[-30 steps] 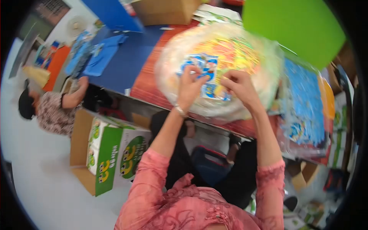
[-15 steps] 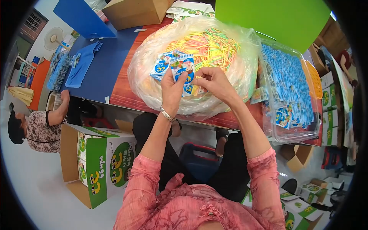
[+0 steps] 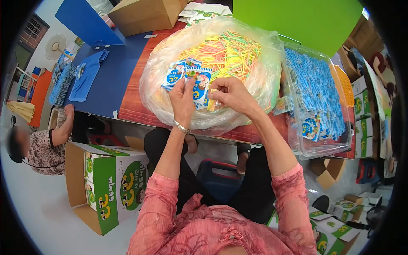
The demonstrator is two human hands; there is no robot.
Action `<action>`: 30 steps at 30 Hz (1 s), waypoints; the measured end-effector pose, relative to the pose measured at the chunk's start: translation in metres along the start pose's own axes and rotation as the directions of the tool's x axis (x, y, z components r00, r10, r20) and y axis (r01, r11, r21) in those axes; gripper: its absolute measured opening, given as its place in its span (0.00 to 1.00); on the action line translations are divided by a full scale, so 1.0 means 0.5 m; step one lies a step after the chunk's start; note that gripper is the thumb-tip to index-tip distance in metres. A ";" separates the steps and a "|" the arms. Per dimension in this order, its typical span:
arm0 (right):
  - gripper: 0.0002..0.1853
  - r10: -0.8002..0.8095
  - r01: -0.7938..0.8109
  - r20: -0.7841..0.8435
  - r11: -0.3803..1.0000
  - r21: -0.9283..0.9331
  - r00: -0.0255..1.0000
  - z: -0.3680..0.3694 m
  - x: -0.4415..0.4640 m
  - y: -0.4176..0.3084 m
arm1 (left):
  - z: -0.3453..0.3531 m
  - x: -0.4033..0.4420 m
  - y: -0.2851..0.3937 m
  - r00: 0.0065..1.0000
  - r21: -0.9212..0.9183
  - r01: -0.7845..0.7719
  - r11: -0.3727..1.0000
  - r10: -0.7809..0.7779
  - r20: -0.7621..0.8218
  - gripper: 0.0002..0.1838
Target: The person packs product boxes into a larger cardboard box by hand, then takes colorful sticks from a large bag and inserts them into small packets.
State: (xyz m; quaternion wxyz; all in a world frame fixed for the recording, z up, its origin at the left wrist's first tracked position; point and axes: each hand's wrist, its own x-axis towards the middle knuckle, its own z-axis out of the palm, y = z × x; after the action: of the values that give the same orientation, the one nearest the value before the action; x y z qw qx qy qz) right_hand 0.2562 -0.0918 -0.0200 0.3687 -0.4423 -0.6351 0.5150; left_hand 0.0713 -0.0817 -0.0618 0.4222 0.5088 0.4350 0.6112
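left grip tight on packet

I count one large bag of sticks, one clear tub, one orange basket, one fan.

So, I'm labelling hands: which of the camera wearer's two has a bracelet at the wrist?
The left hand, the one gripping a blue-and-white packet: a silvery bracelet rings its wrist. The right hand has a bare wrist.

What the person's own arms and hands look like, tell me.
The left hand has a silvery bracelet at its wrist; the right hand has none. Neither is gloved. Pink, crinkly sleeves end well short of the wrists.
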 end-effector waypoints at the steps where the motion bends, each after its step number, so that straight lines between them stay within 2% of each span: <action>1: 0.06 0.003 -0.003 0.012 1.000 0.009 1.000 -0.009 -0.005 -0.015 | -0.009 0.002 -0.004 1.000 0.009 0.000 1.000 -0.001 0.006 0.09; 4: 0.07 -0.067 0.076 -0.051 0.975 0.210 0.996 -0.042 -0.017 -0.051 | -0.020 -0.002 -0.003 1.000 0.059 0.020 0.998 -0.020 -0.002 0.12; 6: 0.07 -0.063 0.096 -0.118 0.949 0.301 0.991 -0.056 -0.018 -0.052 | -0.029 -0.001 -0.001 0.992 -0.011 0.103 0.995 -0.102 0.071 0.09; 8: 0.09 -0.041 0.108 -0.184 0.922 0.373 0.982 -0.062 -0.012 -0.042 | -0.027 -0.003 0.005 0.977 -0.135 0.187 0.973 -0.170 0.125 0.10; 10: 0.09 -0.006 0.075 -0.183 0.925 0.373 0.983 -0.060 -0.005 -0.020 | -0.003 -0.008 0.053 0.961 -0.307 0.264 0.914 -0.224 0.159 0.10; 17: 0.09 -0.008 0.069 -0.170 0.932 0.357 0.985 -0.053 -0.001 -0.014 | -0.010 -0.011 0.042 0.973 -0.048 0.191 0.980 -0.183 0.138 0.09; 22: 0.09 -0.040 0.139 -0.257 0.914 0.380 0.966 -0.062 -0.006 -0.028 | -0.020 -0.019 0.008 0.983 0.072 0.120 0.990 -0.128 0.130 0.09; 25: 0.09 -0.047 0.173 -0.320 0.910 0.377 0.946 -0.065 -0.004 -0.023 | -0.032 -0.020 -0.008 0.971 0.112 0.149 0.982 -0.167 0.172 0.11; 28: 0.08 -0.122 0.267 -0.408 0.909 0.320 0.905 -0.059 0.006 -0.012 | -0.023 -0.027 0.002 0.967 0.064 0.128 0.990 -0.139 0.215 0.11; 30: 0.07 -0.174 0.320 -0.459 0.911 0.261 0.871 -0.054 0.007 -0.013 | 0.007 -0.038 0.023 0.987 -0.046 0.129 0.991 -0.124 0.106 0.11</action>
State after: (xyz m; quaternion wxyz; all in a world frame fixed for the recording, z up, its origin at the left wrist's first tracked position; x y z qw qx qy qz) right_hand 0.2787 -0.0800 -0.0082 0.6304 -0.3901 -0.4959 0.4522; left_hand 0.0764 -0.1028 -0.0552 0.4954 0.4996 0.4279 0.5674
